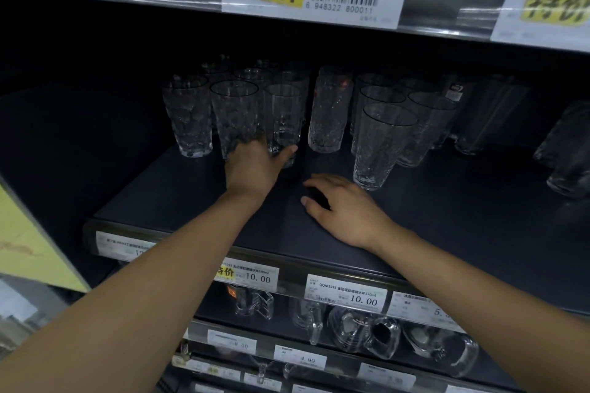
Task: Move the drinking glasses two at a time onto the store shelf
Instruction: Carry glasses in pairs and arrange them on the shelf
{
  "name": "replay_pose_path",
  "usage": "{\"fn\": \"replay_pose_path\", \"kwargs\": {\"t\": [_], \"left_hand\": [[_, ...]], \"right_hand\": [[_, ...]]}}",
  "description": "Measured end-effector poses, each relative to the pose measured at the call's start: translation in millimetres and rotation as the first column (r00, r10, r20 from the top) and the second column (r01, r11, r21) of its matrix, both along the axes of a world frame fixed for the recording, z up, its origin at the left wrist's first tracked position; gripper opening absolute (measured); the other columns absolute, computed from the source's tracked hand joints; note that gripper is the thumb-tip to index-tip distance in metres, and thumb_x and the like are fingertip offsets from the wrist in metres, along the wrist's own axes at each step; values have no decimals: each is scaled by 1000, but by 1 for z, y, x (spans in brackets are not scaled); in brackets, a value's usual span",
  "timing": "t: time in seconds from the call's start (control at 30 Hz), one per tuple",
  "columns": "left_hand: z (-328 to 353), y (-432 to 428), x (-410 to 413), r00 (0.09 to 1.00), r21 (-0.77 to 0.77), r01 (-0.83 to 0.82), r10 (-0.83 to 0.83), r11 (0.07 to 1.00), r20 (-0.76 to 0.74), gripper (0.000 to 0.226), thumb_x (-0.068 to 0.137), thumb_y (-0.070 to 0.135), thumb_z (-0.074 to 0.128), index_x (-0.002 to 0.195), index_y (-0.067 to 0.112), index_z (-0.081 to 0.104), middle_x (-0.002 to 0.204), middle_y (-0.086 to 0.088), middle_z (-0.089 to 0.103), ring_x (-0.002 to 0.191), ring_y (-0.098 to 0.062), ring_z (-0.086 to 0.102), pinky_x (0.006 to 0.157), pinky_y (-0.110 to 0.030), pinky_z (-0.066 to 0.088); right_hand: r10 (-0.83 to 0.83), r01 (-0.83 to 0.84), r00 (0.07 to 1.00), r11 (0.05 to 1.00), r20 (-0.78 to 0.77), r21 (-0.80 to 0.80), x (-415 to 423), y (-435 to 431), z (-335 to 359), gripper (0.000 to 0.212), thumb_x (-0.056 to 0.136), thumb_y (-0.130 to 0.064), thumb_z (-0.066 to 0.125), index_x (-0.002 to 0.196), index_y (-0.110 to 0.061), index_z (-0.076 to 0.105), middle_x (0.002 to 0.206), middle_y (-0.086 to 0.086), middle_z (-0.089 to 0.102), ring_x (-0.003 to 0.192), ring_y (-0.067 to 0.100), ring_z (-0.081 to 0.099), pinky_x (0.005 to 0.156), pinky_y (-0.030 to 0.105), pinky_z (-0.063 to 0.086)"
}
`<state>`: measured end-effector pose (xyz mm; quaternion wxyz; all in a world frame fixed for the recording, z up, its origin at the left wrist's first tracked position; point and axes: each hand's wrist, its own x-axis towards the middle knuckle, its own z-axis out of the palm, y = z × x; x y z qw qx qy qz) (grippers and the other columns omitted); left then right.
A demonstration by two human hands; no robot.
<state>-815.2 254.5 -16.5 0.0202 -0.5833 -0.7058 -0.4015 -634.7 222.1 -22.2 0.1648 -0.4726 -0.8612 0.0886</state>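
Left hand [255, 166] wrapped around bases of two drinking glasses [236, 118] standing on dark shelf [447, 233], 11 o'clock from right hand [344, 207], loosely spread, holding nothing, palm down beside textured glass [380, 147].

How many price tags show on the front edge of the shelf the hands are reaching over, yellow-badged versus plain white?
Yellow-badged tags: 1
Plain white tags: 3, at left, middle and right
Total: 4
A forearm covers part of the edge, so another tag could be hidden there.
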Motion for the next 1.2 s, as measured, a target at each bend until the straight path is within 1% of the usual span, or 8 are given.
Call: {"fn": "replay_pose_path", "kwargs": {"t": [0.23, 0.43, 0.63, 0.7, 0.8, 0.87, 1.07, 1.2], "left_hand": [[2, -3, 1, 1000, -18, 8, -8, 1000, 21, 65, 84, 65, 60, 99, 2, 71, 81, -19, 70, 81, -33, 68, 66, -40, 57], [2, -6, -5, 984, -82, 16, -2, 996, 178, 59, 80, 60, 68, 62, 4, 63, 60, -8, 62, 63, -25, 64, 54, -28, 46], [10, -29, -11, 951, -151, 134, -84, 979, 298, 13, 88, 21, 68, 88, 11, 76, 84, -6, 73, 86, -19, 67, 73, -21, 45], [15, -42, -9, 921, -194, 230, -149, 954, 361, 13, 89, 20, 68, 98, 13, 75, 90, -3, 71, 89, -14, 63, 77, -18, 43], [18, -62, -4, 841, -192, 377, -248, 906, 482, 9, 89, 17, 68, 84, 22, 72, 89, -2, 72, 88, -19, 66, 87, -29, 53], [21, -76, 5, 777, -146, 422, -274, 895, 568, 18, 90, 13, 68, 77, 25, 71, 86, -6, 73, 92, -26, 69, 92, -41, 55], [30, -116, 67, 591, -9, 525, -357, 851, 724, 15, 92, 5, 62, 86, 13, 74, 89, -5, 74, 91, -20, 72, 87, -33, 56], [34, -130, 124, 525, 4, 623, -423, 782, 739, 14, 90, 5, 64, 88, 14, 75, 88, 0, 76, 87, -14, 72, 90, -36, 56]], "right_hand": [[3, -3, 1000, 1000, -8, 10, 1, 0, 1, 47, 99, -41, 51, 139, -18, 54, 150, 5, 47, 139, 18, 40, 115, 27, 29], [8, -8, 999, 1000, -41, -8, 3, 2, 2, 45, 98, -41, 54, 138, -19, 55, 149, 2, 48, 139, 17, 40, 113, 25, 27], [-16, 7, 987, 998, -159, -59, 7, 2, 4, 32, 95, -33, 61, 122, -17, 67, 132, -1, 62, 124, 14, 53, 103, 22, 36], [-50, 11, 955, 991, -292, -132, 13, -1, 8, 18, 94, -28, 64, 107, -21, 73, 113, -8, 70, 109, 5, 60, 94, 18, 40], [-144, 22, 858, 970, -494, -244, 34, -13, 15, 9, 91, -26, 68, 90, -31, 75, 91, -17, 74, 92, -5, 65, 89, 18, 46], [-209, 51, 780, 961, -590, -273, 54, -28, 22, 9, 89, -27, 71, 86, -34, 74, 90, -13, 75, 92, 2, 68, 92, 23, 51], [-340, 172, 634, 937, -694, -302, 130, -86, 47, 6, 89, -26, 71, 92, -23, 75, 92, -1, 76, 94, 14, 70, 94, 31, 53], [-424, 285, 572, 905, -702, -315, 190, -122, 58, 8, 89, -30, 70, 93, -25, 75, 95, -6, 76, 96, 9, 70, 94, 29, 52]]}}
